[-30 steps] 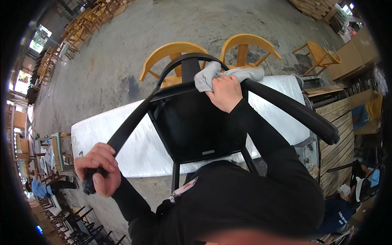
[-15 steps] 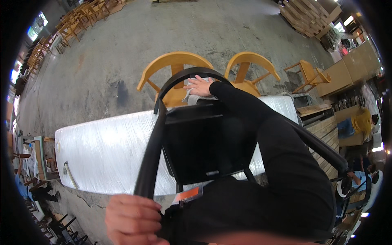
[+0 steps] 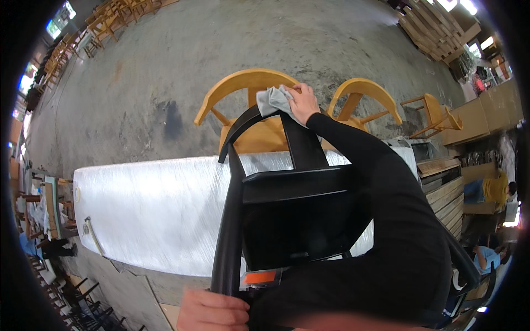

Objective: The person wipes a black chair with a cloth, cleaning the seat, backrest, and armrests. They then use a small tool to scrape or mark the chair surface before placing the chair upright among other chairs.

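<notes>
A black wooden chair (image 3: 298,231) with a curved back rail and a broad centre splat is in front of me, tilted. At the lower left, my left hand (image 3: 214,310) is closed around the end of its long black bar (image 3: 226,248). My right hand (image 3: 303,103) reaches across the chair and presses a crumpled grey cloth (image 3: 273,101) onto the top of the back rail, beside the splat. My right sleeve hides much of the chair's right side. An orange label (image 3: 260,277) shows near the seat's lower edge.
Under the chair lies a long plastic-wrapped slab (image 3: 143,215). Beyond it stand light wooden chairs (image 3: 243,80), another (image 3: 364,85) to their right and a third (image 3: 436,115) tipped over. Stacked boards (image 3: 430,33) and a cardboard box (image 3: 486,113) are at right, with people (image 3: 491,190) beyond.
My right hand and the cloth have moved from inside the backrest up onto its top rail. The chair has tilted, exposing its splat. My left hand has shifted right and down with the bar.
</notes>
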`<state>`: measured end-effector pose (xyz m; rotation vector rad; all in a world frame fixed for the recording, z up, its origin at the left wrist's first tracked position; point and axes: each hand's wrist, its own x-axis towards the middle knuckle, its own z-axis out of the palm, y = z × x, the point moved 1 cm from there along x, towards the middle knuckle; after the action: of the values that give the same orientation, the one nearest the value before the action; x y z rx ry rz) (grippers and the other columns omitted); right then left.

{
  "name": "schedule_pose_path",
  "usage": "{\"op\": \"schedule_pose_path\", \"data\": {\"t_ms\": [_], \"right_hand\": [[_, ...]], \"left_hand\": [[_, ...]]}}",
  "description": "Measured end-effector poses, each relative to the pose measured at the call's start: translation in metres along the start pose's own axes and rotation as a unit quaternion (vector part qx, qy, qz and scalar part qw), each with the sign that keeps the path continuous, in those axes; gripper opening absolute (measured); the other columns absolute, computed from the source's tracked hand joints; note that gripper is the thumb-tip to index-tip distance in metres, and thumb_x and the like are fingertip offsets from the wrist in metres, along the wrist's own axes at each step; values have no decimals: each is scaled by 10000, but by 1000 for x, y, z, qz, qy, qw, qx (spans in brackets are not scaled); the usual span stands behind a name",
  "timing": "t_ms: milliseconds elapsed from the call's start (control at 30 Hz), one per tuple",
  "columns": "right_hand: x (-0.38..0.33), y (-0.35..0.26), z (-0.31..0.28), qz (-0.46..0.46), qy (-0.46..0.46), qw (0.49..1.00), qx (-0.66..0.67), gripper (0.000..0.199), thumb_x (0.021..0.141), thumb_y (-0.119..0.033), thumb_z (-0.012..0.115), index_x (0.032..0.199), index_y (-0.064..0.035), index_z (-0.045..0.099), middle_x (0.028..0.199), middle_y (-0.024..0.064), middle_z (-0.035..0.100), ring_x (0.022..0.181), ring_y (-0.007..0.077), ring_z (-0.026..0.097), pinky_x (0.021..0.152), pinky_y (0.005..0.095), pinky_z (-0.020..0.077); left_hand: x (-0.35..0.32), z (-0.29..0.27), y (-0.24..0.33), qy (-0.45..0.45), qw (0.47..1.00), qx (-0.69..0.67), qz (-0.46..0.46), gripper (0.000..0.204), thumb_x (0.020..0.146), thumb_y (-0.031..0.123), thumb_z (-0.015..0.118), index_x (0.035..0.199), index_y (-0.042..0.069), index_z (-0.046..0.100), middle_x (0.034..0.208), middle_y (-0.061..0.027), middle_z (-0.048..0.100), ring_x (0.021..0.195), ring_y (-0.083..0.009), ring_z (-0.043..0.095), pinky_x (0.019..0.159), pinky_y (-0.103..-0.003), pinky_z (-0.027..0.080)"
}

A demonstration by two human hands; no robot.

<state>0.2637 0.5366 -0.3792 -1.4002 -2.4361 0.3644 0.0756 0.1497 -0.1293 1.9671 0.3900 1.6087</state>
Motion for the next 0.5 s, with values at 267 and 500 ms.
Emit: {"op": "schedule_pose_path", "data": {"t_ms": [267, 500], "right_hand": [[-13, 57, 0, -165, -153, 958, 178, 391, 925, -381, 582, 1272, -207, 630, 1453, 123, 467, 1329, 333, 449, 1078, 467, 373], [44, 122, 21, 209, -195, 958, -30, 449, 958, -373, 464, 1194, -25, 624, 1133, 228, 648, 1105, 384, 588, 940, 453, 453]], "left_hand": [[-4, 5, -17, 95, 993, -21, 63, 220, 804, 64, 535, 596, 48, 464, 558, -122, 562, 454, -232, 570, 469, -386, 530], [-3, 16, -30, 217, 966, 11, 137, 223, 718, 17, 548, 510, 70, 491, 495, -90, 551, 406, -196, 569, 440, -357, 515]]}}
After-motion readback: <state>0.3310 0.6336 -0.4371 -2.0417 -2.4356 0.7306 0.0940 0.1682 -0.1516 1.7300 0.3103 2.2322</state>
